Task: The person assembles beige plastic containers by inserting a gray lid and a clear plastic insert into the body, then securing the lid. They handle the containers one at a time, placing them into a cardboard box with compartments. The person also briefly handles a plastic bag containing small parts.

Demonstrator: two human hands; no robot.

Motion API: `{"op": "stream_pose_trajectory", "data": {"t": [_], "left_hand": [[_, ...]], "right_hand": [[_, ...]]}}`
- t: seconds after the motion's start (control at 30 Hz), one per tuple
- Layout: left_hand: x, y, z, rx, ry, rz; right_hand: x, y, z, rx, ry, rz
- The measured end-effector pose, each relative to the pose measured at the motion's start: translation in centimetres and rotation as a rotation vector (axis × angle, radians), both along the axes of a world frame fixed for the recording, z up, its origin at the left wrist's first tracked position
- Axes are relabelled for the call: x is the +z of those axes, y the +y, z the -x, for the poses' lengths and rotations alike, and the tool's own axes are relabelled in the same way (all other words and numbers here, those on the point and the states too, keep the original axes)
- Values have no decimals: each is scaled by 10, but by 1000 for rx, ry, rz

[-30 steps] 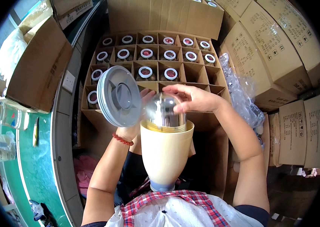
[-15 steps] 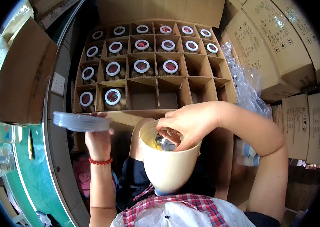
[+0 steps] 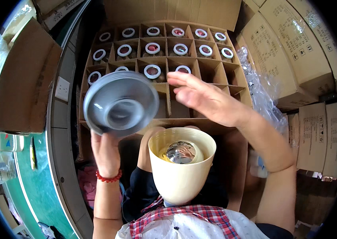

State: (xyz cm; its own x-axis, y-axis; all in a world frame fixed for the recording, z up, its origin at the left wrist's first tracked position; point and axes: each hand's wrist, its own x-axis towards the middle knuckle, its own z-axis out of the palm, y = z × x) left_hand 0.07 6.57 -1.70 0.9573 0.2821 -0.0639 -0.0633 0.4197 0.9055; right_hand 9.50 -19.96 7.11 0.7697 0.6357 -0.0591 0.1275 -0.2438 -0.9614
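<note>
My left hand [image 3: 105, 153] grips a round grey plastic lid [image 3: 97, 105] from below, its face with the raised inner ring turned up towards me. My right hand [image 3: 206, 95] is in the air to the right of the lid, fingers stretched out, holding nothing. Between my legs stands a cream flask body [image 3: 180, 179], upright, with its wide mouth up. Inside it sits a shiny silvered liner [image 3: 181, 152], within a pale ring. The fingers of my left hand are partly hidden behind the lid.
In front is a cardboard box [image 3: 168, 122] with dividers, several white-rimmed jars [image 3: 152, 71] in its cells. Stacked cartons [image 3: 292, 51] and clear plastic wrap [image 3: 262, 93] lie to the right. On the left, a green table [image 3: 43, 191] carries a yellow cutter [image 3: 33, 153].
My right hand has come up out of the flask's mouth and opened. My left hand has tilted the lid, so its face now shows, and moved it slightly right.
</note>
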Motion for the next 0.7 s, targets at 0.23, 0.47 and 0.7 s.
{"op": "stream_pose_trajectory", "data": {"t": [0.23,0.47,0.7], "left_hand": [[1,-41,-17,-620,-316,-84],[-8,-55,1,-618,-373,-40],[0,-63,14,-581,-393,-78]], "right_hand": [[-68,-25,50,-136,293,-785],[-100,-49,85,-118,123,-732],[-100,-56,100,-153,59,-730]]}}
